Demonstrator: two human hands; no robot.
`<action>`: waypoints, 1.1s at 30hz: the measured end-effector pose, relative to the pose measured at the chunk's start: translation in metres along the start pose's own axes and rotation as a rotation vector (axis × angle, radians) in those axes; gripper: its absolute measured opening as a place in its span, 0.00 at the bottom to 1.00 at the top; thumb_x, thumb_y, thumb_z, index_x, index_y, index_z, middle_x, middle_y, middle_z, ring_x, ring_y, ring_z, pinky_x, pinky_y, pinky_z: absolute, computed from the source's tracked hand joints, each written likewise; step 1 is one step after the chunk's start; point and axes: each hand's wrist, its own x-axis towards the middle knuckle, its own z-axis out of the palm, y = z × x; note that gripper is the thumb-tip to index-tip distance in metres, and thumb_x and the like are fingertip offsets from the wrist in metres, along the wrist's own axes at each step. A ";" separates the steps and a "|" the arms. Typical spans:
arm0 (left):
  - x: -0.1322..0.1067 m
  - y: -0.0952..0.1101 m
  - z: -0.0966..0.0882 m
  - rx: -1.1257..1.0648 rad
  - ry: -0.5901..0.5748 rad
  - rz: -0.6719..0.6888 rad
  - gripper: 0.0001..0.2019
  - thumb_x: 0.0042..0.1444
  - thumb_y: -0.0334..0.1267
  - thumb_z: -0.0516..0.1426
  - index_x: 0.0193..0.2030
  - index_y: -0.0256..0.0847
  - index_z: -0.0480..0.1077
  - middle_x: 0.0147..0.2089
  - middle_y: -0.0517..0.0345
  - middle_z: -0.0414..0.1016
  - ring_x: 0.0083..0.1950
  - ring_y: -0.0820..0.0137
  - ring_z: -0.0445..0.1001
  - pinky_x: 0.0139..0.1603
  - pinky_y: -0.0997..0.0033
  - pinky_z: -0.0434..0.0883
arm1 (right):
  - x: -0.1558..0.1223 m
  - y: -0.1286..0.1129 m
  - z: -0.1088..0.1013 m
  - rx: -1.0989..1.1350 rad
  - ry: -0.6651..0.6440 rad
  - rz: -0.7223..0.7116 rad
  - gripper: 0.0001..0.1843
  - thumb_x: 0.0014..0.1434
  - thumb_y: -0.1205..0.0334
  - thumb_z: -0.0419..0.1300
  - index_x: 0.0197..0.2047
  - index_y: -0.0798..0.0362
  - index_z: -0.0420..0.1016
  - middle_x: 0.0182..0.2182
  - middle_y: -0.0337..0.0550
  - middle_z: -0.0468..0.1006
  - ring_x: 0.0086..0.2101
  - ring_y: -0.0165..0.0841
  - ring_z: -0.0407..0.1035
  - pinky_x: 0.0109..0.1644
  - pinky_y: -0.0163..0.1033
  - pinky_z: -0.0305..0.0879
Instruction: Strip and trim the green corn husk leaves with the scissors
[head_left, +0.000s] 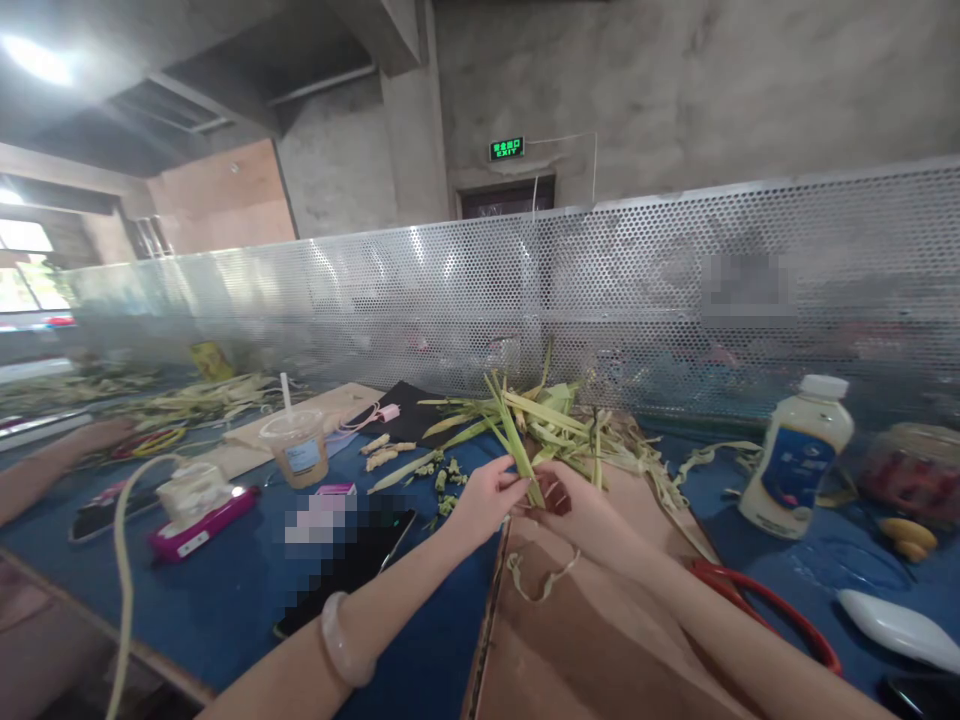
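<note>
My left hand (491, 497) has its fingers closed around the lower part of several long green leaf strips (511, 432), which stand upright and fan out at the top. At the bottom end of the same strips, my right hand (581, 505) has its fingers curled in and pressed together. Both hands meet above a brown cardboard sheet (592, 620). Just behind them lies a loose heap of green and yellowish leaf strips (566, 425). A thin curled strip (541, 580) rests on the cardboard below my hands.
Left are small green knotted pieces (448, 475), a dark phone (360, 560), a lidded cup with straw (296, 455) and a purple power strip (204, 523). Another person's arm (56, 460) reaches in. Right are a bottle (799, 460), a jar (911, 470) and red loops (780, 600). A perforated metal panel (420, 300) stands behind.
</note>
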 end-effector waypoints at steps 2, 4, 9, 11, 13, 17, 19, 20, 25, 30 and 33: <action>0.000 -0.002 -0.001 0.032 -0.016 0.006 0.21 0.51 0.43 0.58 0.52 0.38 0.67 0.38 0.51 0.78 0.39 0.61 0.76 0.39 0.64 0.73 | -0.001 0.002 0.001 0.048 -0.040 0.011 0.20 0.46 0.64 0.62 0.45 0.52 0.66 0.31 0.38 0.72 0.29 0.30 0.67 0.33 0.37 0.65; 0.000 -0.002 -0.002 0.021 -0.041 -0.003 0.22 0.51 0.43 0.58 0.53 0.38 0.66 0.38 0.51 0.78 0.38 0.62 0.76 0.39 0.64 0.73 | -0.001 0.005 -0.001 0.158 -0.103 0.039 0.21 0.48 0.66 0.59 0.47 0.52 0.64 0.33 0.38 0.72 0.31 0.30 0.68 0.36 0.38 0.66; -0.001 0.003 -0.003 -0.027 -0.096 -0.039 0.21 0.51 0.40 0.58 0.52 0.37 0.66 0.38 0.51 0.78 0.36 0.63 0.77 0.41 0.62 0.73 | 0.000 0.009 -0.004 0.337 -0.140 0.132 0.26 0.47 0.69 0.58 0.51 0.52 0.59 0.33 0.37 0.71 0.30 0.30 0.68 0.35 0.39 0.67; -0.001 0.004 -0.003 -0.025 -0.091 -0.031 0.19 0.52 0.39 0.56 0.51 0.37 0.67 0.38 0.51 0.77 0.36 0.64 0.77 0.41 0.62 0.72 | -0.001 0.007 -0.003 0.360 -0.116 0.146 0.27 0.46 0.69 0.57 0.51 0.52 0.57 0.33 0.37 0.71 0.29 0.30 0.68 0.33 0.39 0.68; -0.001 0.005 -0.004 -0.016 -0.086 -0.022 0.18 0.52 0.37 0.55 0.51 0.37 0.67 0.37 0.52 0.77 0.35 0.65 0.77 0.41 0.63 0.72 | -0.001 0.007 -0.002 0.365 -0.090 0.131 0.28 0.46 0.68 0.55 0.52 0.53 0.57 0.32 0.37 0.70 0.29 0.29 0.67 0.32 0.37 0.67; -0.001 0.002 -0.002 0.033 -0.064 -0.040 0.19 0.51 0.34 0.53 0.51 0.37 0.67 0.35 0.55 0.77 0.33 0.67 0.76 0.38 0.66 0.72 | -0.002 0.010 0.002 0.133 -0.012 0.047 0.27 0.48 0.69 0.53 0.53 0.53 0.56 0.29 0.35 0.68 0.25 0.28 0.66 0.29 0.35 0.66; -0.002 -0.001 -0.001 0.112 -0.014 -0.047 0.19 0.49 0.33 0.53 0.49 0.36 0.68 0.32 0.57 0.76 0.32 0.67 0.75 0.36 0.67 0.72 | -0.004 0.013 0.006 -0.109 0.029 -0.032 0.28 0.49 0.68 0.54 0.55 0.53 0.55 0.30 0.37 0.69 0.26 0.29 0.67 0.31 0.37 0.66; -0.002 -0.002 0.000 0.164 0.013 -0.046 0.18 0.48 0.32 0.53 0.47 0.36 0.69 0.30 0.57 0.76 0.32 0.67 0.75 0.35 0.68 0.72 | -0.004 0.015 0.009 -0.228 0.043 -0.078 0.29 0.50 0.68 0.54 0.56 0.54 0.54 0.32 0.40 0.70 0.28 0.31 0.69 0.33 0.38 0.66; -0.005 -0.005 0.004 0.363 0.061 0.013 0.13 0.43 0.29 0.53 0.37 0.36 0.73 0.26 0.58 0.74 0.31 0.66 0.73 0.33 0.70 0.70 | -0.009 0.018 0.015 -0.621 0.089 -0.199 0.27 0.56 0.67 0.50 0.59 0.53 0.51 0.45 0.51 0.69 0.43 0.40 0.69 0.35 0.39 0.66; -0.007 -0.004 0.008 0.449 0.062 0.065 0.13 0.42 0.27 0.51 0.35 0.35 0.73 0.25 0.59 0.72 0.28 0.69 0.70 0.30 0.73 0.67 | -0.013 0.015 0.012 -0.899 0.090 -0.264 0.26 0.53 0.71 0.53 0.56 0.49 0.60 0.42 0.50 0.70 0.39 0.41 0.69 0.33 0.37 0.63; -0.008 -0.004 0.009 0.397 0.051 0.051 0.19 0.45 0.28 0.49 0.45 0.35 0.70 0.23 0.61 0.68 0.24 0.72 0.67 0.27 0.74 0.65 | -0.012 0.013 0.011 -0.813 0.092 -0.202 0.16 0.54 0.71 0.51 0.45 0.51 0.67 0.39 0.48 0.71 0.34 0.37 0.69 0.30 0.36 0.61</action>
